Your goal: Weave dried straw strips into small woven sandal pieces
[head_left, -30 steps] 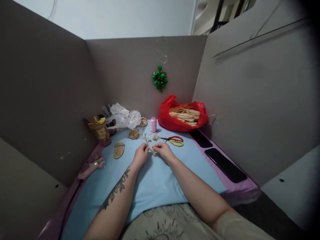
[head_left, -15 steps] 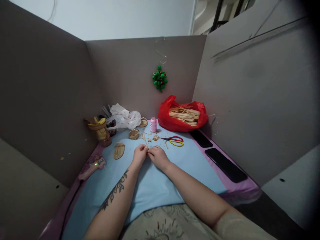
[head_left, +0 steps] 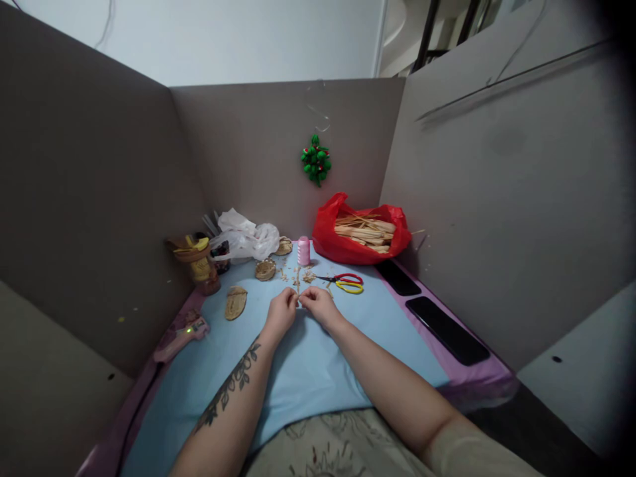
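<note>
My left hand [head_left: 283, 310] and my right hand [head_left: 319, 307] meet over the blue cloth [head_left: 318, 371], their fingertips pinched close together. Between them a thin straw-coloured strip [head_left: 298, 281] points away from me, gripped by both hands. Its lower end is hidden by the fingers. Just beyond lie small straw scraps [head_left: 309, 275] and scissors [head_left: 348, 283] with one red and one yellow handle. A pink thread spool [head_left: 303, 252] stands behind the scraps. To the left are a small round woven basket [head_left: 265, 269] and a flat oval woven piece [head_left: 236, 303].
A red bag [head_left: 348, 245] of dry strips sits at the back right, near two black phones [head_left: 447, 330]. At left are a pink glue gun [head_left: 181, 338], a brown container [head_left: 203, 268] and a white plastic bag [head_left: 248, 238]. Grey panels [head_left: 278, 146] enclose the table.
My hands have shifted slightly right, with a small gap opening between them. The strip now stands straighter, pointing away from me. The camera view has tilted slightly.
</note>
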A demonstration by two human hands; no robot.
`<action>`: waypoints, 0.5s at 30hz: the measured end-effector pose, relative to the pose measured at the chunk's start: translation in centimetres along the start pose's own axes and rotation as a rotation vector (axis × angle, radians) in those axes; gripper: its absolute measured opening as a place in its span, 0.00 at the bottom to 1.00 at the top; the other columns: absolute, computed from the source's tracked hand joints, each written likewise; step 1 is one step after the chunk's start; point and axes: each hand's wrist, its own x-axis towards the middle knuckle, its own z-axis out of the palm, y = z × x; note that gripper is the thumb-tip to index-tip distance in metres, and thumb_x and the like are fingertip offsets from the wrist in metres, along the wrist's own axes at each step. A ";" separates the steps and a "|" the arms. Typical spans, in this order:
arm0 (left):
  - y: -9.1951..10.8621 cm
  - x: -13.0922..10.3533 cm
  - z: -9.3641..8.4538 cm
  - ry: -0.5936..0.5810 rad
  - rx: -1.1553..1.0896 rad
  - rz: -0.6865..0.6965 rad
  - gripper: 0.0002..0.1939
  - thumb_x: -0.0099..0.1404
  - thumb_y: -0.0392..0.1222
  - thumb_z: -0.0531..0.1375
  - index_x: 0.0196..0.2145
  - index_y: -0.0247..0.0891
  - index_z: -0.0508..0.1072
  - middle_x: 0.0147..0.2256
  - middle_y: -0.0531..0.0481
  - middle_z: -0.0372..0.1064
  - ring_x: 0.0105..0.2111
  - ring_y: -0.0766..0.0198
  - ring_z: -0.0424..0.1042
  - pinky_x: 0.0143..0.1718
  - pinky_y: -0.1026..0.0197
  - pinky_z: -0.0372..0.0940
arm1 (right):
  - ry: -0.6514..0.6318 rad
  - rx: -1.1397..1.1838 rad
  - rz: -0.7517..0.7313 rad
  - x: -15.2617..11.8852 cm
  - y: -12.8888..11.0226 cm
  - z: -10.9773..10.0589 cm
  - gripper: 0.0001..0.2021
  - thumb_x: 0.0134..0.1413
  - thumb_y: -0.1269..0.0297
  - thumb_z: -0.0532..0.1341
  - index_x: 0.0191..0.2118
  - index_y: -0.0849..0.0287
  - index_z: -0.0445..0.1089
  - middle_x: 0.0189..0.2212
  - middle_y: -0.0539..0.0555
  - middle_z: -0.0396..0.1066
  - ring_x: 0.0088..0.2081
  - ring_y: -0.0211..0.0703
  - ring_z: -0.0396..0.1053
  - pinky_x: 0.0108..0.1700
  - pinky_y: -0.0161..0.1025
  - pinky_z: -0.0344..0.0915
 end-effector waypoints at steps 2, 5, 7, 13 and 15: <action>-0.1 0.0 0.0 -0.022 -0.007 -0.007 0.09 0.58 0.40 0.50 0.23 0.38 0.64 0.20 0.55 0.62 0.22 0.67 0.60 0.26 0.65 0.54 | 0.010 0.003 0.005 0.0 0.0 -0.1 0.06 0.40 0.64 0.59 0.21 0.60 0.64 0.15 0.45 0.59 0.19 0.32 0.54 0.23 0.31 0.51; -0.3 0.2 0.0 -0.069 -0.091 -0.054 0.10 0.58 0.41 0.50 0.22 0.37 0.65 0.18 0.55 0.61 0.21 0.67 0.60 0.25 0.66 0.54 | 0.008 0.009 -0.010 0.1 0.0 -0.1 0.06 0.41 0.65 0.57 0.20 0.60 0.62 0.15 0.44 0.58 0.20 0.32 0.54 0.24 0.31 0.52; -0.7 0.4 0.1 -0.066 -0.155 -0.077 0.09 0.57 0.41 0.50 0.23 0.37 0.66 0.19 0.55 0.63 0.21 0.68 0.61 0.25 0.66 0.55 | 0.003 0.002 -0.028 0.2 0.0 -0.1 0.05 0.41 0.65 0.56 0.21 0.60 0.61 0.16 0.44 0.57 0.20 0.32 0.53 0.24 0.31 0.52; -1.8 0.9 -0.1 -0.032 -0.219 -0.108 0.09 0.51 0.39 0.56 0.32 0.36 0.69 0.24 0.54 0.67 0.23 0.68 0.64 0.26 0.66 0.58 | -0.020 -0.078 -0.071 0.1 0.0 -0.1 0.04 0.44 0.67 0.53 0.23 0.58 0.59 0.18 0.45 0.58 0.22 0.34 0.56 0.25 0.31 0.54; -1.8 0.9 -0.1 -0.031 -0.232 -0.113 0.09 0.50 0.40 0.57 0.31 0.35 0.71 0.25 0.53 0.68 0.24 0.68 0.65 0.27 0.66 0.59 | 0.021 -0.203 -0.113 -0.2 -0.2 0.0 0.04 0.45 0.67 0.53 0.23 0.58 0.59 0.19 0.46 0.60 0.23 0.35 0.57 0.27 0.32 0.54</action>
